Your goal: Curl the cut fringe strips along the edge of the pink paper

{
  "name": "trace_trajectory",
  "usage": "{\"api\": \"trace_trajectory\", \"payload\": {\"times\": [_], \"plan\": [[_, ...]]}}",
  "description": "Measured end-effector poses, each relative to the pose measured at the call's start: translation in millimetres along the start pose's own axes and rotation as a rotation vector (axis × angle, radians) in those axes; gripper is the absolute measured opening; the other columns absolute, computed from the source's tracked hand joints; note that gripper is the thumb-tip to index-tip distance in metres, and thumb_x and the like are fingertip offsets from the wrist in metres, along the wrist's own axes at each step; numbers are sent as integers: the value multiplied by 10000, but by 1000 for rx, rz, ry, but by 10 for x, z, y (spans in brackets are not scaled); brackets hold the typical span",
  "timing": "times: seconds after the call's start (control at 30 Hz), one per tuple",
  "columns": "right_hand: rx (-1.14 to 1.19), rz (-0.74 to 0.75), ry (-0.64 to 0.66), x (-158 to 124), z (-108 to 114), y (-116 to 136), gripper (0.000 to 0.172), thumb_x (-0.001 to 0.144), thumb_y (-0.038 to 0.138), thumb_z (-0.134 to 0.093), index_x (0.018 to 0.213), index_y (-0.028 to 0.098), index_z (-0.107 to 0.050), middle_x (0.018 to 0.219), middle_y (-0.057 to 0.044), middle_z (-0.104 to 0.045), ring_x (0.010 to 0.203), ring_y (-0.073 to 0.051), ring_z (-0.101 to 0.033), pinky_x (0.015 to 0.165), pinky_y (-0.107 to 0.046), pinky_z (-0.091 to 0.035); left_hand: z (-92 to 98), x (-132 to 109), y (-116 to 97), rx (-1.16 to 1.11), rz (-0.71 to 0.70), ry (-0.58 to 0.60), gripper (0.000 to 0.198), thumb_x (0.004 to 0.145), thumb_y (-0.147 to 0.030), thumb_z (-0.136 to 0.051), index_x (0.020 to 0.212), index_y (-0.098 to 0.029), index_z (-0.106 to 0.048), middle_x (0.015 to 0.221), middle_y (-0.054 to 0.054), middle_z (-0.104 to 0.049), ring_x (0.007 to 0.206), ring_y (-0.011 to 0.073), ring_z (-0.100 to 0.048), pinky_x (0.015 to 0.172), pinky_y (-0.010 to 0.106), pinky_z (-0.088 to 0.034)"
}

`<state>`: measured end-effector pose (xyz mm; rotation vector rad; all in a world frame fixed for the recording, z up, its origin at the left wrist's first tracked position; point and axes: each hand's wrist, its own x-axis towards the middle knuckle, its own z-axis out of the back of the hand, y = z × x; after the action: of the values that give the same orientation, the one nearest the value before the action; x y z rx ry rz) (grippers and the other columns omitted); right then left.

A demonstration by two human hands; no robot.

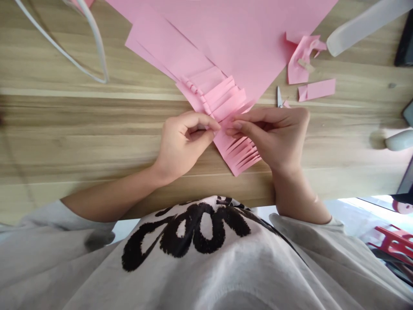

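A pink paper strip [229, 165] cut into a fringe lies slantwise on the wooden table in front of me. Toward its far end, several fringe strips are folded over into loops [222, 98], with small creased ends in a row along their left side. Nearer to me the cut strips [243, 153] lie flat and narrow. My left hand [187, 144] pinches at the middle of the fringed paper, thumb and forefinger closed together. Just right of it, my right hand [274, 133] pinches a fringe strip between thumb and forefinger; its other fingers are curled and partly hidden.
A large pink sheet [258, 38] spreads under and behind the fringed paper. To the right lie crumpled pink scraps [298, 64], a pink rectangle [318, 89] and a small pointed blade [279, 97]. A white cable [100, 51] loops at the upper left; a translucent strip [364, 30] lies upper right.
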<state>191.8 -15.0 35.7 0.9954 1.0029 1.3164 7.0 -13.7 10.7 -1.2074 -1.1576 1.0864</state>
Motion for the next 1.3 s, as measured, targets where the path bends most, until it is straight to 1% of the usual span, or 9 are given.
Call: {"api": "trace_trajectory", "payload": {"times": [0.13, 0.27, 0.47, 0.73, 0.87, 1.0, 1.13, 1.3], "plan": [[-10, 20, -9, 3, -3, -11, 151, 731, 116, -842, 817, 240, -831, 799, 17, -816, 699, -163, -761, 646, -304, -666, 6, -2, 13, 8, -12, -2, 195, 770, 11, -732, 801, -175, -778, 778, -19, -775, 735, 95, -719, 685, 186, -574], [4, 22, 2, -3, -3, 4, 151, 779, 103, -799, 820, 245, -828, 790, 23, -814, 712, -163, -770, 667, -312, -683, 11, -1, 21, 14, -16, 3, 166, 781, -17, -741, 805, -178, -773, 781, -16, -770, 739, 105, -717, 688, 204, -571], [23, 34, -31, -16, -2, -2, 179, 781, 91, -803, 817, 264, -829, 752, 39, -806, 697, -160, -777, 659, -300, -692, 6, 4, 16, 8, -21, 4, 193, 770, 13, -736, 798, -174, -775, 780, -18, -777, 739, 97, -726, 693, 183, -580], [103, -26, -49, -13, -43, -19, 95, 793, 151, -813, 823, 240, -824, 739, 28, -806, 689, -174, -791, 663, -312, -702, 15, -5, 49, -3, -30, 2, 175, 777, -1, -749, 806, -171, -771, 774, -9, -762, 728, 114, -714, 674, 220, -574], [86, -17, -44, -3, -38, -10, 84, 811, 163, -800, 830, 242, -823, 742, 29, -806, 686, -167, -787, 658, -305, -699, 16, -2, 48, 18, -29, 15, 159, 784, -19, -748, 811, -175, -762, 781, -8, -757, 741, 127, -712, 688, 245, -574], [72, 5, -38, 7, -31, 10, 106, 812, 142, -793, 813, 244, -824, 731, 27, -800, 669, -156, -773, 646, -292, -692, 6, -2, 26, 20, -19, 0, 153, 780, -18, -745, 792, -168, -767, 764, -8, -760, 727, 114, -707, 681, 225, -566], [102, 6, -62, 1, -32, 9, 139, 782, 114, -811, 806, 250, -823, 719, 33, -794, 649, -166, -770, 631, -310, -693, -3, -4, 17, -1, -30, -5, 187, 768, 11, -742, 793, -171, -776, 765, -14, -770, 729, 99, -711, 682, 195, -563], [103, -8, -56, -8, -23, -15, 115, 790, 146, -814, 822, 256, -825, 738, 31, -799, 679, -182, -784, 659, -338, -707, -1, -2, 21, 18, -43, 3, 195, 769, 14, -741, 798, -176, -775, 769, -12, -772, 729, 105, -715, 676, 205, -566]]}}
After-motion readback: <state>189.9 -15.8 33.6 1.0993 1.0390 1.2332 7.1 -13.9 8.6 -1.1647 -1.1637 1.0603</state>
